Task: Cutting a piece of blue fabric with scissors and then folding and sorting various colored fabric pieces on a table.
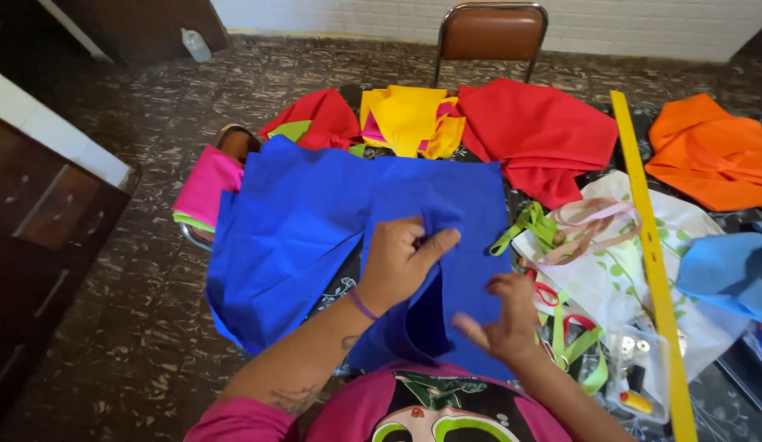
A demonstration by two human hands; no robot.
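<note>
A large sheet of royal blue fabric (299, 221) lies spread over the table in front of me, with a folded panel rising toward its middle. My left hand (401, 262) pinches a fold of this blue fabric between thumb and fingers. My right hand (504, 323) presses down on the lower right part of the same cloth, fingers curled onto its surface. A purple band circles my left wrist.
Red cloth (536, 135), yellow cloth (409, 119), pink cloth (205, 184), orange cloth (708, 151) and light blue cloth (729, 270) lie around. A long yellow ruler (647, 237) runs along the right. Green and pink straps (561, 229), a clear plastic box (639, 372), a brown chair (491, 33).
</note>
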